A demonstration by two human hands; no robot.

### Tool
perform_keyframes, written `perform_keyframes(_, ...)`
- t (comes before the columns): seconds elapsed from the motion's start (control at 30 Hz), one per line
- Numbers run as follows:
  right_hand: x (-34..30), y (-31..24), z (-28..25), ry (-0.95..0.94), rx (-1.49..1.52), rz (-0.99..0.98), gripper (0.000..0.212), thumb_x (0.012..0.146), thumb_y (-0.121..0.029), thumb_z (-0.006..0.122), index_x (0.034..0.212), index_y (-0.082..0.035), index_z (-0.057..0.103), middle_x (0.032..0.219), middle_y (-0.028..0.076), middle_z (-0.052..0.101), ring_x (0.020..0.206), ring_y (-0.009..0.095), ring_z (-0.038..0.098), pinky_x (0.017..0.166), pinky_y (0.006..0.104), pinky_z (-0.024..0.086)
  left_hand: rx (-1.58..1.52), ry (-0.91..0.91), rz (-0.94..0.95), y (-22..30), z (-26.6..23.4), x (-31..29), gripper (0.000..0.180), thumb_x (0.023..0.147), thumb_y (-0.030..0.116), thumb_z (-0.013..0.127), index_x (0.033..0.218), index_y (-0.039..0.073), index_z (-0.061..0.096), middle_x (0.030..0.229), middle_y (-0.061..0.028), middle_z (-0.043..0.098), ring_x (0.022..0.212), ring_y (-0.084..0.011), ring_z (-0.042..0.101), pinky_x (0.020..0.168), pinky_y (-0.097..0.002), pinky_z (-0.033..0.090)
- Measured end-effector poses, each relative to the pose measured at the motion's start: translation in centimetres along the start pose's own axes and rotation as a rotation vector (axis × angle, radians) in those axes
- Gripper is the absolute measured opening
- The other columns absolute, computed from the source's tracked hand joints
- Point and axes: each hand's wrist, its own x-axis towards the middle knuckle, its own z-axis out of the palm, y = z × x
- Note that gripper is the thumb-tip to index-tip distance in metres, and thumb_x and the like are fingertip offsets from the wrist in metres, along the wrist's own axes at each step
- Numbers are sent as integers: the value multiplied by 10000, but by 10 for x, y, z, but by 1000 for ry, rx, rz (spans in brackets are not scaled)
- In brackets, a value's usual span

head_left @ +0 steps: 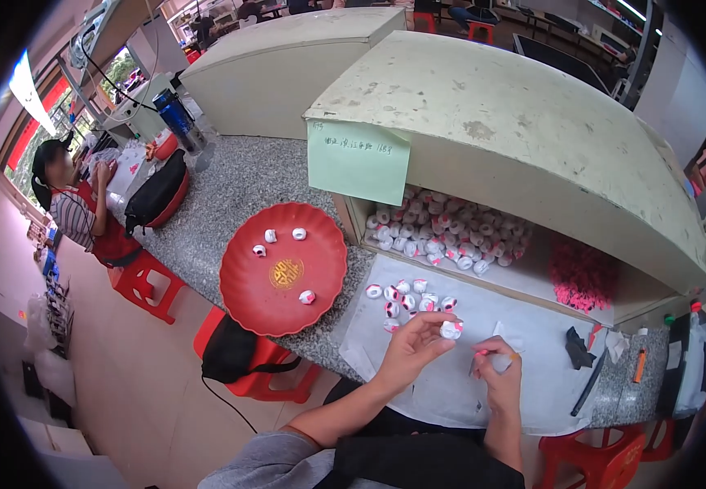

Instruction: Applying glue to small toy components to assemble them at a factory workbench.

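**Small rounded white piece with pink patches (450, 329) pinched in the left hand (408, 350)**

The piece sits at the left hand's fingertips, thumb and fingers closed on it and covering part of its near side. Just to its right, apart from it, the right hand (501, 371) is curled nearly closed; a pink bit shows at its fingertips and something pale between its fingers, too obscured to identify.

Both hands are above a white sheet (450, 395) on a speckled grey stone table (222, 183). Just beyond the left hand lies a loose cluster of similar pieces (408, 301). Left of that, a scalloped red tray (320, 262) holds four more. Behind, a cream box-shaped shelf (499, 151) shelters a white-and-pink heap (450, 232), its back hidden under the top, and a bright pink pile (582, 277), its separate parts indistinct.
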Motion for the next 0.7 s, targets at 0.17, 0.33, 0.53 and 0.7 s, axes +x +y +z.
perform_keyframes(0.17, 0, -7, 0, 53, 50, 49, 107, 653, 36, 548, 756, 22, 523, 649, 52, 506, 508, 78, 447, 438, 177, 356, 0, -26, 3, -2, 5, 0, 310, 716, -37, 519, 1011, 16, 441, 979, -35, 467, 882, -70, 440, 728, -196, 367)
perform_keyframes(0.33, 3, -10, 2, 83, 156, 44, 85, 639, 38, 564, 680, 21, 491, 625, 92, 535, 496, 106, 493, 416, 190, 370, 7, -39, -23, 2, 5, 5, 303, 724, -31, 516, 1011, 24, 439, 987, -39, 467, 868, -77, 448, 722, -196, 370)
perform_keyframes(0.53, -1, -3, 8, 86, 143, 13, 80, 637, 34, 572, 678, 33, 503, 608, 104, 535, 510, 134, 512, 411, 201, 378, -41, -14, -71, -2, 2, -3, 314, 727, -29, 512, 1025, 24, 427, 980, -42, 474, 891, -101, 466, 751, -214, 377)
perform_keyframes(0.7, 1, -5, 9, 72, 174, 74, 80, 641, 24, 573, 697, 42, 518, 620, 112, 544, 500, 126, 499, 409, 202, 375, -67, -50, -52, -5, 3, 2, 327, 731, -9, 517, 1043, 31, 428, 1024, -44, 458, 922, -100, 451, 778, -216, 368)
